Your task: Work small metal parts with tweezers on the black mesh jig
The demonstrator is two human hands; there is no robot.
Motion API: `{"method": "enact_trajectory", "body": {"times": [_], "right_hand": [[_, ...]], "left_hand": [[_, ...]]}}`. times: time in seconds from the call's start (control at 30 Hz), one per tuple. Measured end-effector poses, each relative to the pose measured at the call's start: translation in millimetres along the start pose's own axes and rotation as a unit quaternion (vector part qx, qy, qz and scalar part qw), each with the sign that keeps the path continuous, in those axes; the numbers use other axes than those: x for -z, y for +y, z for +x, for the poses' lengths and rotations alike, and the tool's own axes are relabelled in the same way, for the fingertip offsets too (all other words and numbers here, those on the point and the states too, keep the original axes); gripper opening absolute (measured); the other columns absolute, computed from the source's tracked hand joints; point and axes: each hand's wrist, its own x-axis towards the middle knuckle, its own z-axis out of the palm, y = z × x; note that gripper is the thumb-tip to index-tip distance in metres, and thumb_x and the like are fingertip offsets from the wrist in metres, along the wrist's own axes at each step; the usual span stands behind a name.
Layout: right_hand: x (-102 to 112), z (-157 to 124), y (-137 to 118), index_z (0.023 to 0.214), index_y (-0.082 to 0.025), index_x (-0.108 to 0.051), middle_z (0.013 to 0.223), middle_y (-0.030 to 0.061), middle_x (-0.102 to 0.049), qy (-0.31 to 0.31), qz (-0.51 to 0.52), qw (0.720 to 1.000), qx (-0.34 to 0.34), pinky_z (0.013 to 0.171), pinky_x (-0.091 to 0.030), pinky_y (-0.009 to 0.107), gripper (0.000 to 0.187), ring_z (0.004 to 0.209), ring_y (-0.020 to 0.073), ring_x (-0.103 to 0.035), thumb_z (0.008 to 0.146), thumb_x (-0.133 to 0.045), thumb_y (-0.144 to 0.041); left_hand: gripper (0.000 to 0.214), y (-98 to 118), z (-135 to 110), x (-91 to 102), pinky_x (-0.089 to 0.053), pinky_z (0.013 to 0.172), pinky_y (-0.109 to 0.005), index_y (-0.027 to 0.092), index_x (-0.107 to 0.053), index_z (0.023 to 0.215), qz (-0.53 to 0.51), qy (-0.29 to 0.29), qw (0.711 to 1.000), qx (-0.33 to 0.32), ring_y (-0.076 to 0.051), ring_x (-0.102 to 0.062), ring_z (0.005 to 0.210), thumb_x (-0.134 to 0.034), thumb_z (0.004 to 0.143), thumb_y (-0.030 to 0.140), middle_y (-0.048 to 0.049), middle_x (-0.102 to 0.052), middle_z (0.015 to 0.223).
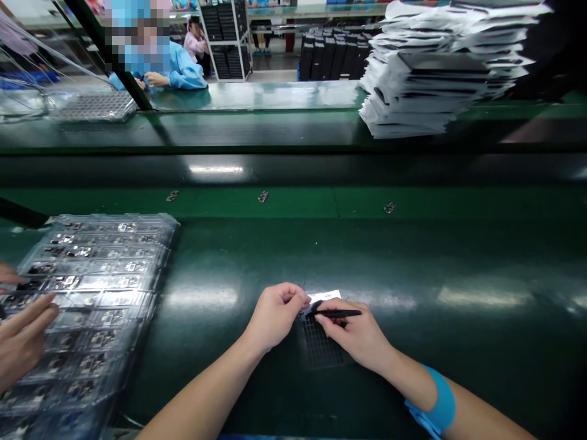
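My left hand (275, 315) is pinched closed at the left end of a small white paper strip (324, 297), which lies on or just above the dark bench. My right hand (355, 333) grips black tweezers (337, 313), their tip pointing left toward the strip's near edge. Under both hands is a black gridded mat (318, 345), partly hidden by my fingers. A blue wrist strap (433, 397) circles my right forearm.
To my left, a stack of transparent trays (92, 305) holds rows of small circuit boards, with a co-worker's hand (22, 336) over it. Beyond the green belt (293, 201) stand piles of white-and-black packets (426, 79) and another blue-smocked worker (183, 70).
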Motion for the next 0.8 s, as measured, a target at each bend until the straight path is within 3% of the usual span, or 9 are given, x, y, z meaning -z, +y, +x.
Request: {"method": "enact_trajectory", "body": {"times": [0.23,0.43,0.53,0.63,0.8], "right_hand": [[0,-1,5,0.087,-0.02,-0.069,0.067,0.001,-0.066,-0.006,0.036,0.999,-0.037,0.049,-0.05,0.024,0.01,0.052,0.0147,-0.061,0.085,-0.061,-0.026],[-1,1,4,0.088,-0.02,-0.069,0.077,0.0035,-0.069,-0.01,0.034,0.999,-0.038,0.05,-0.051,0.025,0.012,0.053,0.0148,-0.062,0.084,-0.061,-0.027],[0,2,0,0.087,-0.02,-0.069,0.065,0.0012,-0.066,-0.015,0.048,0.998,-0.047,0.048,-0.05,0.025,0.012,0.051,0.0151,-0.061,0.085,-0.061,-0.028],[4,3,-6,0.08,-0.019,-0.067,0.053,-0.0015,-0.059,-0.005,0.101,0.993,-0.064,0.047,-0.05,0.025,0.013,0.047,0.015,-0.06,0.083,-0.063,-0.031],[12,0,-8,0.079,-0.018,-0.064,0.052,-0.0015,-0.06,0.034,0.191,0.979,-0.054,0.045,-0.05,0.025,0.017,0.043,0.0138,-0.059,0.082,-0.065,-0.035]], "left_hand": [[0.019,0,1,0.0,-0.046,0.07,-0.027,0.016,-0.067,0.077,-0.007,0.005,1.0,0.003,-0.017,-0.062,0.074,-0.057,0.081,0.031,-0.0041,-0.07,0.076],[0.019,-1,0,0.0,-0.045,0.07,-0.027,0.016,-0.066,0.077,-0.009,0.0,1.0,0.001,-0.016,-0.061,0.073,-0.057,0.081,0.031,-0.0038,-0.069,0.076],[0.019,-1,0,0.1,-0.045,0.07,-0.026,0.016,-0.067,0.077,-0.009,-0.001,1.0,0.001,-0.016,-0.061,0.072,-0.057,0.082,0.031,-0.0032,-0.069,0.076],[0.018,3,0,-0.5,-0.045,0.07,-0.027,0.016,-0.067,0.076,-0.027,0.002,1.0,0.007,-0.016,-0.061,0.073,-0.058,0.081,0.031,-0.0036,-0.069,0.075],[0.021,9,-4,-4.2,-0.044,0.067,-0.026,0.015,-0.069,0.072,-0.082,-0.023,0.996,0.028,-0.016,-0.06,0.071,-0.058,0.08,0.031,-0.0046,-0.07,0.075]]}}
